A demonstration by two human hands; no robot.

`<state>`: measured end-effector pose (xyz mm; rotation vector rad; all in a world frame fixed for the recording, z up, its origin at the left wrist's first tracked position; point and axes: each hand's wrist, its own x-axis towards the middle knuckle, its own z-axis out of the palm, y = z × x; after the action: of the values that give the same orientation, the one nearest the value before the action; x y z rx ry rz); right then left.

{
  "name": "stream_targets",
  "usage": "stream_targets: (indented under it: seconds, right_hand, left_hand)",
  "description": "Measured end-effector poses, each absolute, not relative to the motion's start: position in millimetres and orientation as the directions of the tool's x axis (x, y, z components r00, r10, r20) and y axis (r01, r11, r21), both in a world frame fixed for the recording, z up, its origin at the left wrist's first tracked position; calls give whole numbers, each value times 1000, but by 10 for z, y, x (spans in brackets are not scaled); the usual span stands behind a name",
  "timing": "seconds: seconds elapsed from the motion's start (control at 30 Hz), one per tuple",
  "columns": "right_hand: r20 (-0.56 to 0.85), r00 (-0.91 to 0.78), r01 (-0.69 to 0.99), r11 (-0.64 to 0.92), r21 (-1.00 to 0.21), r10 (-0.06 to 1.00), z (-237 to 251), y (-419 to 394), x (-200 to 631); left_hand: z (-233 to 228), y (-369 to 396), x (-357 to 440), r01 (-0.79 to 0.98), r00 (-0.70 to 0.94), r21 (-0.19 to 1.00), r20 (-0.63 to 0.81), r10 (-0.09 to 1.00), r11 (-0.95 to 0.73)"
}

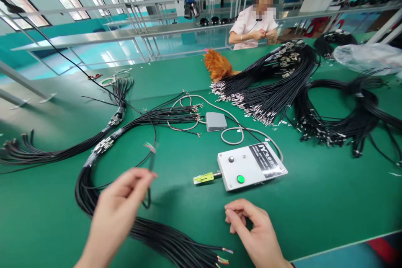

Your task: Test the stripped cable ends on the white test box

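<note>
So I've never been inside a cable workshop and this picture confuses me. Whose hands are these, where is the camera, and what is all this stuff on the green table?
The camera sits on a person's head and looks down at their own two bare hands. The left hand pinches one thin black cable, whose raised end shows small coloured wires. The right hand holds nothing that I can see; its fingers are curled just above the green table.

Just beyond the hands lies a white control box with a green button and a yellow clip at its side. Behind it is a grey pedal on a grey cord. Big bundles of black cables with metal ends cover much of the table. At the far side another person works on their own piece.
</note>
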<state>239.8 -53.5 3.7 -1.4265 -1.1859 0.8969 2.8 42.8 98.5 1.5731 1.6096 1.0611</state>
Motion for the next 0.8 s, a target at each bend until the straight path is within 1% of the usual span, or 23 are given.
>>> stream_targets:
  seconds: [0.03, 0.07, 0.1, 0.13, 0.2, 0.27, 0.3, 0.33, 0.37, 0.4, 0.43, 0.47, 0.5, 0.53, 0.57, 0.63, 0.7, 0.8]
  right_hand:
    - [56, 247, 188, 8, -982, 968, 24, -535, 2393]
    - [51, 252, 180, 5, -984, 966, 12, -535, 2390]
    - [50, 255, 174, 6, -985, 966, 1, -534, 2387]
    - [51, 258, 168, 7, -986, 965, -9, -534, 2387]
    - [50, 264, 159, 8, -987, 963, -17, -534, 2390]
    - [39, 267, 152, -2, -988, 963, -6, -536, 2396]
    - [32, 265, 150, -8, -989, 964, 5, -536, 2401]
    - [30, 259, 152, -10, -988, 965, 19, -535, 2406]
    - [32, 250, 158, -8, -987, 968, 33, -532, 2412]
    - [38, 238, 168, -3, -986, 971, 47, -528, 2418]
    - [44, 225, 181, 3, -983, 973, 59, -523, 2424]
    - [49, 213, 195, 7, -981, 976, 68, -517, 2430]
    - [51, 201, 208, 8, -978, 978, 75, -513, 2435]
    - [51, 192, 219, 8, -976, 980, 79, -510, 2439]
    - [51, 185, 228, 7, -974, 982, 81, -509, 2442]
    - [55, 178, 234, 12, -972, 982, 76, -510, 2443]
    - [58, 177, 227, 17, -974, 983, 64, -513, 2442]
    - [50, 180, 210, 11, -978, 982, 46, -518, 2443]
  left_hand:
    - [1087, 575, -9, 418, -194, 905, 173, 966, -78]
    - [1173, 742, -45, 347, -298, 925, 266, 917, -156]
    - [1232, 920, -80, 262, -360, 936, 322, 876, -236]
    - [1255, 1097, -109, 207, -387, 941, 329, 861, -267]
    - [1176, 1376, -141, 239, -386, 954, 262, 884, -178]
    - [957, 1456, -121, 291, -379, 951, 218, 900, -107]
    - [825, 1398, -91, 324, -340, 942, 206, 918, -92]
    - [699, 1278, -52, 372, -246, 923, 198, 949, -96]
    - [594, 1107, -7, 463, -49, 874, 189, 981, -145]
    - [518, 905, 39, 537, 144, 816, 163, 976, -215]
    - [473, 694, 85, 571, 330, 771, 98, 939, -281]
    - [455, 491, 128, 573, 492, 753, -1, 871, -323]
    - [455, 313, 169, 558, 615, 753, -92, 783, -350]
    - [465, 170, 207, 542, 699, 754, -160, 697, -371]
    - [475, 65, 241, 543, 742, 743, -208, 637, -391]
    - [483, -41, 294, 562, 774, 699, -257, 578, -443]
    - [476, -51, 325, 569, 781, 673, -263, 567, -472]
    - [477, -11, 333, 538, 767, 751, -249, 591, -382]
